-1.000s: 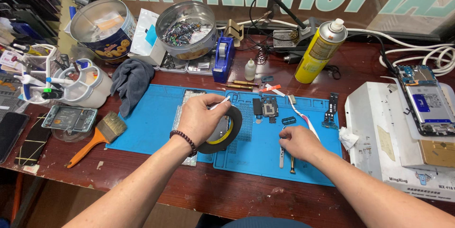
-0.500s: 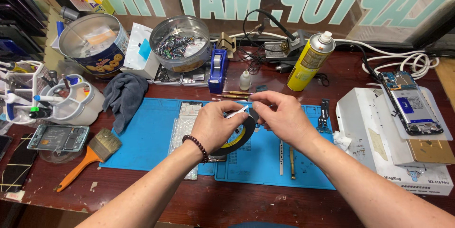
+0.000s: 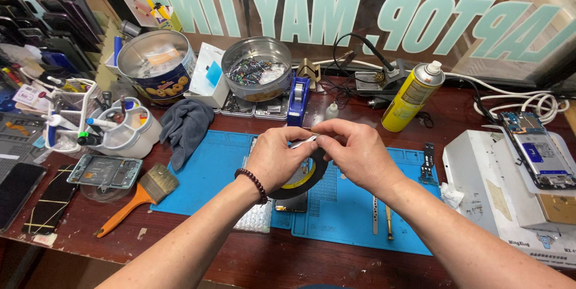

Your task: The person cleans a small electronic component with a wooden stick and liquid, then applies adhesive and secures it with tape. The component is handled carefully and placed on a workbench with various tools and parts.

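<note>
Both hands have lifted closer together since half a second ago. Left hand grips the black tape roll; right hand pinches its free end, fingers narrow. A crooked pull could tear or twist the strip

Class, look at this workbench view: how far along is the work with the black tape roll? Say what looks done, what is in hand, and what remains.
Done: the roll of black tape is lifted off the blue mat. In hand: the left hand holds the roll while the right hand pinches a small pale strip at its top edge. Left: no tape looks applied; the small dark part on the mat lies untouched.
</note>
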Motion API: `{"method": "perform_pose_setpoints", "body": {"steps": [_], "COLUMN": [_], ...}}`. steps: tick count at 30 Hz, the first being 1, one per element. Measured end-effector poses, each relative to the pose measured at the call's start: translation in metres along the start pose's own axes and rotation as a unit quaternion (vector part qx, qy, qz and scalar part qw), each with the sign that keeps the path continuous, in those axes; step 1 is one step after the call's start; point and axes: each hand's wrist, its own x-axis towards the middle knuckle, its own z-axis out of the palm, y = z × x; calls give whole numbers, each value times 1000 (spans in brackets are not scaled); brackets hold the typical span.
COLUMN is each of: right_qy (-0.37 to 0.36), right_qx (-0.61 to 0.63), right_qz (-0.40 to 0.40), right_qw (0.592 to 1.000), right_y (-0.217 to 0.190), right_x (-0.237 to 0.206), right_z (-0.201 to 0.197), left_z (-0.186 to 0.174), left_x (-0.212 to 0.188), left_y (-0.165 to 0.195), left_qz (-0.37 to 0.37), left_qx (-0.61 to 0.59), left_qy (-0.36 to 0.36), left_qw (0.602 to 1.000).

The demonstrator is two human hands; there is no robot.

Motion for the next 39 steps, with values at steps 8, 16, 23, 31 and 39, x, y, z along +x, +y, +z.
{"method": "perform_pose_setpoints", "body": {"steps": [8,16,23,31,39], "right_qy": [-31,-64,-83,-98,-36], "right_qx": [11,7,-1,18,18], "right_qz": [-77,-71,-66,-50,-125], "right_qw": [996,995,994,994,991], "right_y": [15,6,-23,-61,-147], "right_x": [-1,4,27,85,214], "right_z": [-3,25,62,158,326], "left_z": [1,-23,-63,-155,-329], "left_x": [-20,-35,-32,-14,10], "left_y": [1,-16,-45,-119,-227], "left_qz": [19,0,11,7,-140], "left_qx": [1,11,19,28,-50], "left_qy": [8,20,36,42,87], "left_qw": [1000,1000,999,999,985]}}
